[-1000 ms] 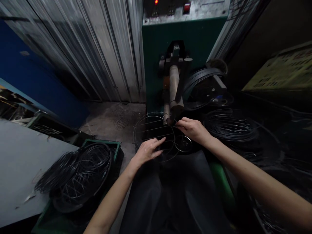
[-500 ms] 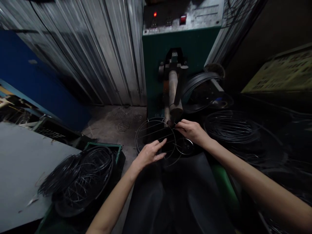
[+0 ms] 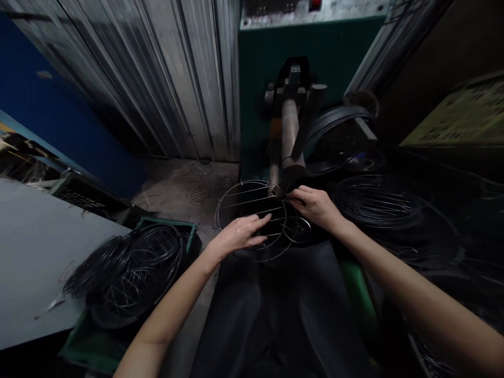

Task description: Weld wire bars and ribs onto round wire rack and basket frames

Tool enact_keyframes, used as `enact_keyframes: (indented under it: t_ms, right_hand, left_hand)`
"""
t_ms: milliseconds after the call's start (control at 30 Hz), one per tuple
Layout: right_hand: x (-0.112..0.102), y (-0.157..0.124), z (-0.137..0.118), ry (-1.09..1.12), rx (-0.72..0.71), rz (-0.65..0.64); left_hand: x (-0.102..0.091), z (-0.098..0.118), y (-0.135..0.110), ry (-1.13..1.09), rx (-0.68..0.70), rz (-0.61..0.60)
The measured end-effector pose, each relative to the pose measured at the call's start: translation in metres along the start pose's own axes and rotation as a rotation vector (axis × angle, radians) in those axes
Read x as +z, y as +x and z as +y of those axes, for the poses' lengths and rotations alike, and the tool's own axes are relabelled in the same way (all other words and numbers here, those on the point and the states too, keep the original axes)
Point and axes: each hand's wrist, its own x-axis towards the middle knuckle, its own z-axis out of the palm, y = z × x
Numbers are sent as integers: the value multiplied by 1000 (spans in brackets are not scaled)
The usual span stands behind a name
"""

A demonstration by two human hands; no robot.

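Note:
A round wire rack (image 3: 252,200), made of rings with parallel cross wires, lies level in front of the machine's lower electrode (image 3: 274,173). Short wire stubs stick out around its rim. My left hand (image 3: 241,233) grips the rack from its near left side, index finger and thumb stretched over the wires and the other fingers partly hidden. At the rack's right rim, close by the electrode, my right hand (image 3: 313,205) pinches what looks like a short thin wire; its tip is mostly hidden. A shiny metal ring or bowl (image 3: 303,230) sits just below my right hand.
The green machine (image 3: 260,79) with its thick upper arm (image 3: 290,128) stands ahead. Wire racks (image 3: 153,257) pile over a green crate (image 3: 94,352) at left. More wire rings (image 3: 378,202) lie at right, beside a wire coil (image 3: 334,123). A grey tabletop (image 3: 31,262) is far left.
My view has tilted down and the machine sits higher in it. The rack has turned or tilted slightly, with its lower ring showing more; both hands keep their places on it.

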Motion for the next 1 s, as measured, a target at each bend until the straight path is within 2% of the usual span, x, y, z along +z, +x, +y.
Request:
enact_keyframes:
  t_ms: [1000]
  right_hand:
    - [-1, 4, 4, -12, -5, 1]
  left_hand:
    - [1, -4, 3, 16, 17, 6]
